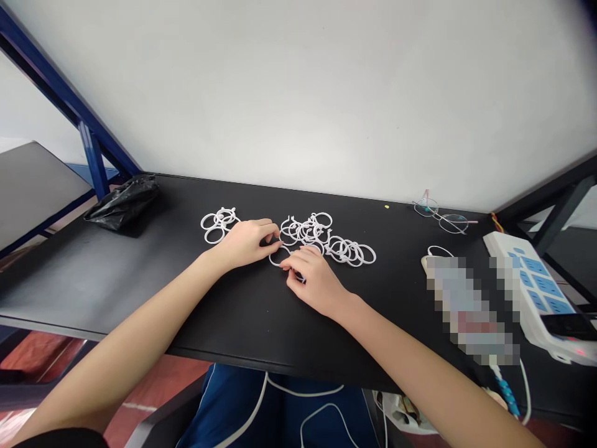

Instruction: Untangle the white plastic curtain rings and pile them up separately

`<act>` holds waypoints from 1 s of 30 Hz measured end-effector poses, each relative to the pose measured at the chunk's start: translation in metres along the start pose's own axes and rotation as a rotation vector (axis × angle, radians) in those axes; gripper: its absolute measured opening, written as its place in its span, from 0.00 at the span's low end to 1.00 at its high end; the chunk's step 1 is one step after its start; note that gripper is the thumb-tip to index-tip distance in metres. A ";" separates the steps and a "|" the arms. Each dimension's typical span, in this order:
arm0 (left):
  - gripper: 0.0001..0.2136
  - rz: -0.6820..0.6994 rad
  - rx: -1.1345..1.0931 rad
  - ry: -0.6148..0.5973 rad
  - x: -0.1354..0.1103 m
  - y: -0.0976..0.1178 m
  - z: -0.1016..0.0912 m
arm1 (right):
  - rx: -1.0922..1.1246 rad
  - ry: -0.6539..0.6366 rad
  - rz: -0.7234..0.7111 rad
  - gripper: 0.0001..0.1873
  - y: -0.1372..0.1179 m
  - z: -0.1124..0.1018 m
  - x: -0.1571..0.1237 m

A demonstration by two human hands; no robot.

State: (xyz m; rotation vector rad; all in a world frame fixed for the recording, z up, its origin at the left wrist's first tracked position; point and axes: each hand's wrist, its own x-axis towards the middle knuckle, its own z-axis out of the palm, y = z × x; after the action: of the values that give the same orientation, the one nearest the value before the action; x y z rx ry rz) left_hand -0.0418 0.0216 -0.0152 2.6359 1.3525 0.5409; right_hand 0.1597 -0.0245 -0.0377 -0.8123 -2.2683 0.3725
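Both hands rest on a black table [140, 292] and pinch one white plastic ring [278, 256] between them. My left hand [247, 241] grips the ring's upper left side with closed fingers. My right hand [313, 279] holds its lower right side, fingers curled. Just behind the hands lies a heap of several white rings [326, 239]. A smaller cluster of white rings [218, 225] lies to the left of my left hand.
A crumpled black plastic bag [124, 202] sits at the table's far left. Wire-framed glasses [441, 214] lie at the far right by the wall. A white power strip [536, 292] and a blurred object [471, 311] occupy the right side. Blue metal frame [88, 143] stands at left.
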 end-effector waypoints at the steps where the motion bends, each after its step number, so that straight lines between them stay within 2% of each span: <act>1: 0.08 0.003 -0.003 -0.002 0.000 0.000 0.000 | -0.001 -0.004 0.004 0.14 0.000 0.000 0.000; 10: 0.12 0.011 -0.028 -0.037 0.000 0.006 -0.001 | 0.016 0.025 -0.004 0.14 0.000 0.001 0.000; 17: 0.08 0.044 -0.054 -0.069 0.000 0.007 0.000 | 0.002 0.000 0.012 0.14 0.000 0.000 0.000; 30: 0.05 0.023 -0.163 -0.061 0.000 0.006 0.003 | 0.020 0.032 -0.013 0.14 0.002 0.002 0.000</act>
State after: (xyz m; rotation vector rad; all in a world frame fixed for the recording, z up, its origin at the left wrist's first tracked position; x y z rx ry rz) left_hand -0.0356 0.0185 -0.0166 2.5185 1.2084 0.5444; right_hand 0.1595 -0.0231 -0.0397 -0.7882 -2.2357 0.3728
